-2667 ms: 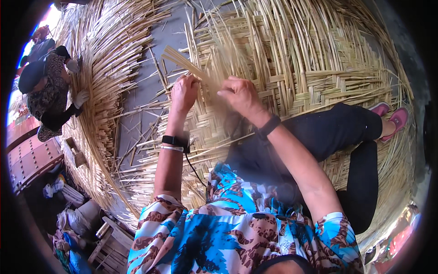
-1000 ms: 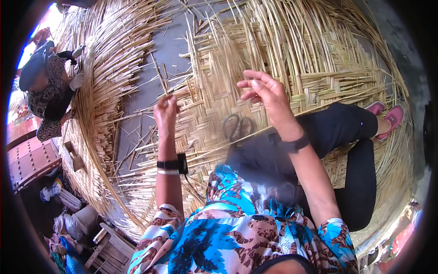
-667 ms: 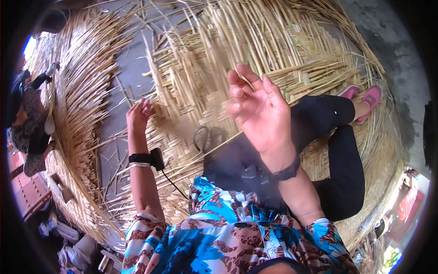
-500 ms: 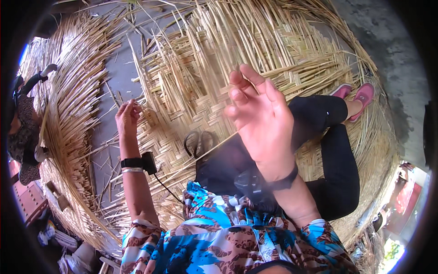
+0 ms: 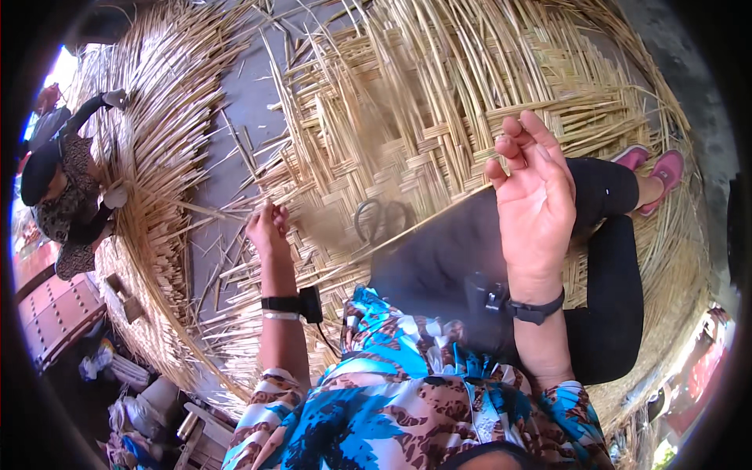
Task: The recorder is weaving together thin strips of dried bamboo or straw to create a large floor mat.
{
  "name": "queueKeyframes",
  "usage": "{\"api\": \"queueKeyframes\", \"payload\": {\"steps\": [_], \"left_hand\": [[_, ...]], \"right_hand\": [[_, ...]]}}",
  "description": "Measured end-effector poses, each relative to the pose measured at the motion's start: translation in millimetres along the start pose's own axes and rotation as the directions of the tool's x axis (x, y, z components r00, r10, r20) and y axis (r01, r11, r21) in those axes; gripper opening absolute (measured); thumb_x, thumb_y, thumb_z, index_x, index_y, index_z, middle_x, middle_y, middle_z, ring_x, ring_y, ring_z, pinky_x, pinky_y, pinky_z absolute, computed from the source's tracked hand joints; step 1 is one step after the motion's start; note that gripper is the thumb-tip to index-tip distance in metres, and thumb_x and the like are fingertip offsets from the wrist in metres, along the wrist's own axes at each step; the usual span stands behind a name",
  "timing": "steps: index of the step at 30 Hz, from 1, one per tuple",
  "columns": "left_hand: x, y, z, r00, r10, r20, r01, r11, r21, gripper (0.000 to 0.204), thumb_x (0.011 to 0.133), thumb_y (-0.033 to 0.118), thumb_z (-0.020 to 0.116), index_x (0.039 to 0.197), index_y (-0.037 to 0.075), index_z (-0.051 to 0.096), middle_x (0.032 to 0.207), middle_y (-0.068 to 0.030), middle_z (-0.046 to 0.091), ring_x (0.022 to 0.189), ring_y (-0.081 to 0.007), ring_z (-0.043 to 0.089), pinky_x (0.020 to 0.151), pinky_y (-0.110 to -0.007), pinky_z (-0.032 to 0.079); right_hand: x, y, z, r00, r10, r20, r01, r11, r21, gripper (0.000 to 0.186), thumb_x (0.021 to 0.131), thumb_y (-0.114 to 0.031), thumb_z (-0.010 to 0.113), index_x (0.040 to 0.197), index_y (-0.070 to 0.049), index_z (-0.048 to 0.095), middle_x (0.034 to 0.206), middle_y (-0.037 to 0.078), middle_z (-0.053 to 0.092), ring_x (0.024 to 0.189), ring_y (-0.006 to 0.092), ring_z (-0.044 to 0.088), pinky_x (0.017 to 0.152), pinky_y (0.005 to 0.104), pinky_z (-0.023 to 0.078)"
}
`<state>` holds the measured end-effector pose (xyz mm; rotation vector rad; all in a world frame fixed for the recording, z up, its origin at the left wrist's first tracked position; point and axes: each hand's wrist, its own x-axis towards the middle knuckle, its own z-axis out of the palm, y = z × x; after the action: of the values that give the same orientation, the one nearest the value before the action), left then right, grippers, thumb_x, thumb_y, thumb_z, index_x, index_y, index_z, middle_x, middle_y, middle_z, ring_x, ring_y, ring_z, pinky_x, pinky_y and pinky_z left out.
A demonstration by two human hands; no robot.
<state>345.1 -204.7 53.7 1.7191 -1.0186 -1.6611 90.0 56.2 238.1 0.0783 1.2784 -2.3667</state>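
My left hand (image 5: 268,227) is raised at the left edge of a half-woven straw-coloured mat (image 5: 423,168), its fingers curled together in a pinch. Whatever may be between them is too small to make out. On the right, above my dark-trousered leg, my right hand (image 5: 539,207) is lifted palm up, fingers loosely bent and apart, holding nothing. Between my hands, the dark loop handles of what look like scissors (image 5: 381,222) rest on the weave, partly blurred. A long thin strip (image 5: 423,225) slants across the mat beside my leg.
At far left a person with gloved hands (image 5: 116,196) works at another reed mat (image 5: 168,102). A grey floor strip (image 5: 235,149) with scattered reed pieces separates the mats. A reddish-brown studded chest (image 5: 63,309) and bagged items (image 5: 145,403) stand lower left. Pink shoes (image 5: 666,176) are at right.
In the picture, both hands and the mat have shifted right. My right hand has moved farther from my left and turned more upright. More of the other person shows at left.
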Motion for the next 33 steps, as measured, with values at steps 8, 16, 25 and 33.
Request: {"api": "queueKeyframes", "payload": {"steps": [8,16,25,33], "left_hand": [[-98.0,53.5,56.7,0.841,0.143,0.521,-0.303,0.923,0.236,0.021,0.09,0.026,0.067,0.087,0.006,0.064,0.071,-0.0001,0.062,0.058,-0.0046,0.055,0.048,-0.016,0.037],[-225.8,100.6,138.1,0.391,0.085,0.916,0.055,0.992,-0.116,0.028,0.081,0.002,0.072,0.107,0.001,0.062,0.094,-0.0016,0.066,0.085,-0.0079,0.06,0.077,-0.024,0.048],[-245.5,103.3,155.1,0.343,0.118,0.932,0.175,0.967,-0.187,0.022,0.085,0.001,0.068,0.105,-0.001,0.061,0.094,-0.006,0.066,0.084,-0.0114,0.062,0.077,-0.027,0.051],[-243.7,98.8,161.1,0.316,0.095,0.944,0.165,0.974,-0.153,0.018,0.086,0.0,0.065,0.104,-0.002,0.062,0.093,-0.0071,0.067,0.083,-0.0131,0.063,0.077,-0.028,0.051]], "right_hand": [[-23.9,-18.4,14.5,0.978,-0.159,0.135,0.171,0.982,-0.084,0.042,0.092,-0.004,0.048,0.133,0.005,0.04,0.126,0.017,0.05,0.107,0.023,0.059,0.081,0.0338,0.056],[-46.9,-29.2,35.9,0.913,-0.329,0.244,0.377,0.907,-0.187,0.053,0.09,-0.012,0.045,0.138,0.006,0.033,0.132,0.021,0.045,0.106,0.0249,0.055,0.075,0.0351,0.056],[-46.7,-24.4,26.5,0.817,-0.476,0.324,0.565,0.774,-0.286,0.054,0.088,-0.01,0.047,0.138,0.005,0.032,0.13,0.024,0.042,0.102,0.0254,0.055,0.075,0.0347,0.056],[-45.9,-26.4,17.7,0.791,-0.518,0.326,0.606,0.735,-0.303,0.054,0.088,-0.007,0.049,0.137,0.006,0.032,0.129,0.025,0.043,0.102,0.0254,0.055,0.08,0.036,0.055]]}}
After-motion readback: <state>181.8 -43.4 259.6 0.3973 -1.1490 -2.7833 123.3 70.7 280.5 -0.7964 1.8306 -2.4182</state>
